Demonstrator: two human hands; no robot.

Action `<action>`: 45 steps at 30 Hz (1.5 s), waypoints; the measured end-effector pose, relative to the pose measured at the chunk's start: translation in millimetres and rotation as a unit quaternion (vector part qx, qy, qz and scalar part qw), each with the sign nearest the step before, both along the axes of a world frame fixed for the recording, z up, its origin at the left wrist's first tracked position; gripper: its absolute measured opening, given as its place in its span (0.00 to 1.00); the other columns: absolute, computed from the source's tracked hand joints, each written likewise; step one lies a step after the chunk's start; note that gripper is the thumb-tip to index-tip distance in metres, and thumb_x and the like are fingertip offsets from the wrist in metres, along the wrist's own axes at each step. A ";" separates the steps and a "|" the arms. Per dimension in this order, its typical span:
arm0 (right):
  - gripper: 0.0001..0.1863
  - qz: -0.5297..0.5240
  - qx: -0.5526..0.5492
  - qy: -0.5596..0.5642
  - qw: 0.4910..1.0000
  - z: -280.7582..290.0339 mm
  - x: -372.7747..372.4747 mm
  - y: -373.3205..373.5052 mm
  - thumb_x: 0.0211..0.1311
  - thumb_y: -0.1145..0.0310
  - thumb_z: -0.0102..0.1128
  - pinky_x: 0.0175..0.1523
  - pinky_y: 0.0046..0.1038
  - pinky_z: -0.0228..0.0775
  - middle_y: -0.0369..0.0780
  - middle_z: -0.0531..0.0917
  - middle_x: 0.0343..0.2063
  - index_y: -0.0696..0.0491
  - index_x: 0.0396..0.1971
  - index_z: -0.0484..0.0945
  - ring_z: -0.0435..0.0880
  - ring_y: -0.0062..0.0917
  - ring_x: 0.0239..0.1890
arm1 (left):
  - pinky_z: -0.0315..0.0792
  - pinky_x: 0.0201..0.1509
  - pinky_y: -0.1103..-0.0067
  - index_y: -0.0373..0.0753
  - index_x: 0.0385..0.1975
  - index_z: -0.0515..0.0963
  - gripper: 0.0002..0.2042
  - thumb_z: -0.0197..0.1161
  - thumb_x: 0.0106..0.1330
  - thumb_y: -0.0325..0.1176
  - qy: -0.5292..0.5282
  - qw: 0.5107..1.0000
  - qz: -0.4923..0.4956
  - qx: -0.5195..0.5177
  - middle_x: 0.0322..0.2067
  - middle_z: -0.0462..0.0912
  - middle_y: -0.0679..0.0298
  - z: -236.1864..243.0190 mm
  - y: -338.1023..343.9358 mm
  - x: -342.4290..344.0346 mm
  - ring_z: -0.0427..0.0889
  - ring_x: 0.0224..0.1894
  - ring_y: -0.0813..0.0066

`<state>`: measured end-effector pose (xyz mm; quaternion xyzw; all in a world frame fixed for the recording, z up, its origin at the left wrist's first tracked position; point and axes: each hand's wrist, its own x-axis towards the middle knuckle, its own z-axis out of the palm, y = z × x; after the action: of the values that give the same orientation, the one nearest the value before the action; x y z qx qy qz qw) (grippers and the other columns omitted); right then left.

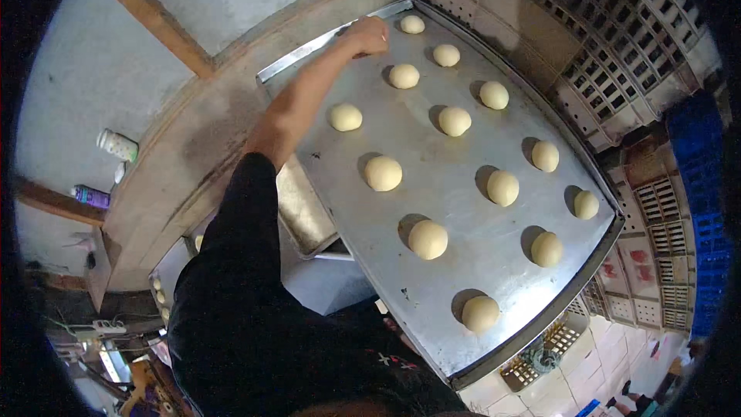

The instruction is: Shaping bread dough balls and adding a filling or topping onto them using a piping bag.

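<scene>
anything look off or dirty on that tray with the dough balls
Yes: a small dark speck and a larger dark mark, both near the left edge of the metal tray. They stand out against the grey surface; whether stains or scraps, I can't tell. The visible dough balls look whole and separate.

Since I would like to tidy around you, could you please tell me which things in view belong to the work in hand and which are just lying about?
In the work:
- left hand, near the tray's far edge
- metal tray
- thirteen dough balls on it

Just lying about:
- white container
- purple container
- blue plastic crates
- yellow basket on the floor
</scene>
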<state>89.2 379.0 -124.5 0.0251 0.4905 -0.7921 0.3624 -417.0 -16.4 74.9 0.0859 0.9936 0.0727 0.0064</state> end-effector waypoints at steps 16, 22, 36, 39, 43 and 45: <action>0.15 -0.003 0.076 -0.004 0.997 12.1 14.7 -19.5 0.57 0.71 0.70 0.52 0.29 0.74 0.39 0.83 0.40 0.56 0.44 0.78 0.81 0.26 0.45 | 0.76 0.46 0.68 0.39 0.43 0.80 0.25 0.71 0.44 0.44 -0.064 0.997 0.042 -0.009 0.39 0.84 0.52 29.0 -56.1 106.8 0.83 0.43 0.56; 0.18 0.113 0.169 0.068 0.977 33.9 5.9 -28.0 0.60 0.69 0.68 0.54 0.28 0.72 0.38 0.81 0.41 0.55 0.48 0.75 0.80 0.24 0.47 | 0.76 0.39 0.69 0.40 0.31 0.81 0.15 0.71 0.42 0.36 0.055 0.991 0.060 0.111 0.31 0.84 0.55 10.6 -76.4 135.1 0.84 0.35 0.61; 0.17 0.076 0.283 0.081 0.953 22.9 17.7 -22.5 0.61 0.66 0.68 0.53 0.25 0.72 0.40 0.83 0.37 0.59 0.43 0.77 0.81 0.23 0.43 | 0.71 0.54 0.62 0.38 0.42 0.80 0.19 0.69 0.56 0.44 0.027 0.983 0.002 0.180 0.43 0.77 0.37 3.2 44.4 208.2 0.77 0.50 0.45; 0.18 0.113 0.279 0.200 0.932 46.8 2.8 -28.5 0.62 0.61 0.67 0.55 0.30 0.72 0.40 0.84 0.38 0.57 0.44 0.77 0.82 0.27 0.46 | 0.71 0.53 0.62 0.42 0.41 0.80 0.15 0.67 0.56 0.40 0.041 0.993 0.048 0.097 0.46 0.78 0.47 14.5 41.7 230.8 0.76 0.51 0.51; 0.17 0.094 0.283 0.212 0.931 15.6 7.0 -26.2 0.62 0.59 0.67 0.56 0.31 0.71 0.40 0.84 0.39 0.56 0.42 0.79 0.81 0.29 0.46 | 0.70 0.57 0.64 0.41 0.46 0.78 0.19 0.68 0.56 0.42 0.056 0.989 0.033 0.129 0.50 0.76 0.49 0.6 21.2 234.0 0.74 0.54 0.49; 0.15 0.000 0.042 -0.053 0.998 -25.8 15.2 -17.0 0.62 0.60 0.67 0.56 0.30 0.70 0.40 0.83 0.40 0.56 0.41 0.79 0.80 0.27 0.46 | 0.68 0.59 0.63 0.40 0.50 0.76 0.23 0.67 0.57 0.44 0.045 0.993 0.030 0.109 0.51 0.75 0.47 11.3 38.9 234.8 0.73 0.56 0.47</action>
<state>104.4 362.0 -150.3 0.0824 0.5035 -0.7682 0.3868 -182.3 22.4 86.2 0.0597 0.9812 0.1767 -0.0502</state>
